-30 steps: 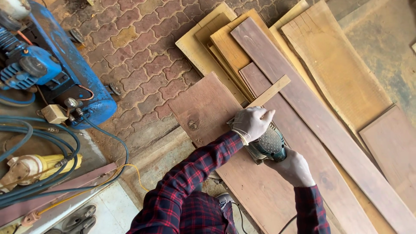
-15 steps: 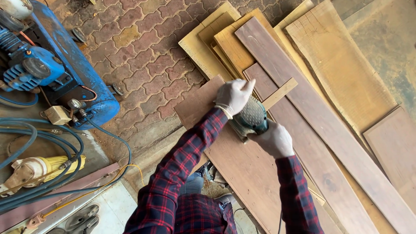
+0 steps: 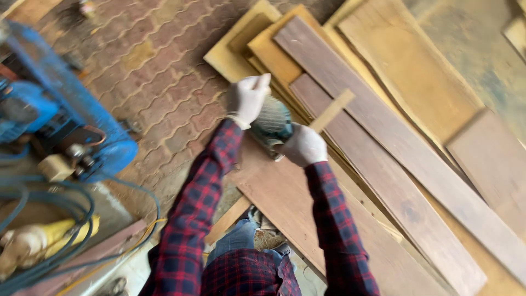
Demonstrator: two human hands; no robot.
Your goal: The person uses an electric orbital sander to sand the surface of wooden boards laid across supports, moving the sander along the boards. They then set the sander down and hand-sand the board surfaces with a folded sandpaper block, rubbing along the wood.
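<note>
Both my hands wear light gloves and grip a green hand-held power sander [image 3: 272, 123]. My left hand [image 3: 247, 98] is clamped over the tool's top and front. My right hand [image 3: 302, 146] holds its rear handle. The sander rests near the far left end of a wide reddish-brown board [image 3: 307, 214] lying flat under my arms. A thin pale wood strip [image 3: 332, 109] lies across the boards just right of the tool. My sleeves are red and dark plaid. The view is blurred by motion.
Several long brown and yellowish boards [image 3: 383, 142] lie side by side to the right on the ground. Patterned brick paving [image 3: 159, 82] lies to the left. A blue air compressor [image 3: 66, 120] with coiled blue hoses [image 3: 49, 219] stands at far left.
Both hands have slid the sander along the board away from me, toward its far left end. The camera view has shifted and become blurred.
</note>
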